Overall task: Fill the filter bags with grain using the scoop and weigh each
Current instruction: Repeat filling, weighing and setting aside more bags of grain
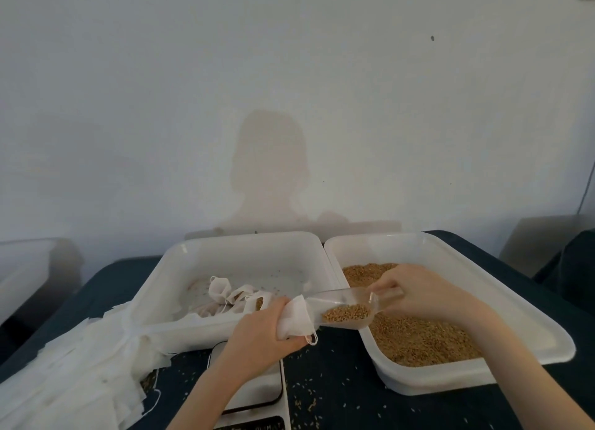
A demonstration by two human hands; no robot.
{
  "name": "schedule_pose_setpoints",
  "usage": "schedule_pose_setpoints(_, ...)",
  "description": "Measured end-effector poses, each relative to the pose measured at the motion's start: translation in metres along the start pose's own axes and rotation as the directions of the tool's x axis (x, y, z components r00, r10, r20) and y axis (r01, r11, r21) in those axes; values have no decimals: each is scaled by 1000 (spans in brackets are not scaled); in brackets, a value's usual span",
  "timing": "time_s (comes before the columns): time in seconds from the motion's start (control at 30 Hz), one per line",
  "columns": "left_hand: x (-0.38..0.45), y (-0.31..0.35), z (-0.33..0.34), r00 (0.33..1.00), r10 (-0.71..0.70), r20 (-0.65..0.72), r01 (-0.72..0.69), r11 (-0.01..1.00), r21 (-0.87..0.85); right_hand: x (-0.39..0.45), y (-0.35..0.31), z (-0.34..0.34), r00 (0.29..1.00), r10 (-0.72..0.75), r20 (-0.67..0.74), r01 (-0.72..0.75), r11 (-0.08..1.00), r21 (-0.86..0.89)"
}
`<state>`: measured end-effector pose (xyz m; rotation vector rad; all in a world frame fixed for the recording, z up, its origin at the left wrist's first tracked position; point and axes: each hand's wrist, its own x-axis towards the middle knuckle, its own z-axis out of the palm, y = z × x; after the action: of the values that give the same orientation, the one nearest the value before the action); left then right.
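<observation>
My left hand [257, 333] grips a white filter bag [296, 317] by its mouth, above the scale [257, 394]. My right hand [415, 291] holds the handle of a clear plastic scoop [344, 307] with brown grain in its bowl. The scoop's front end sits at the bag's opening, tilted toward it. At the right stands a white tray [531, 333] holding loose grain [418, 339]. A second white tray [180, 268] in the middle contains several filled bags [231, 296].
A heap of empty white filter bags [74, 375] lies at the front left on the dark tablecloth [338, 394]. Spilled grains dot the cloth around the scale. A pale wall rises just behind the trays. Another white container [22, 268] is at the far left.
</observation>
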<state>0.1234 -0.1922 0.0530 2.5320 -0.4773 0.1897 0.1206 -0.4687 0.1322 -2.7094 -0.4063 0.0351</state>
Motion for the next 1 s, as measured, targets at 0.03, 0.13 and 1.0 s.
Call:
schedule_pose_setpoints(0.03,-1,0,0,1000,10,-4,-10,1000,3,0,-3,0,1000,-1,7,1,1000,-1)
schedule_pose_setpoints(0.13,-2,0,0,1000,29,-7,-29,1000,-10,0,-10,1,999,-10,44,10,1000,-3)
schedule_pose_setpoints(1.0,4,-10,15,963,-188,-191,159,974,-160,17,-114,21,861,-434,-266,69,617,-784)
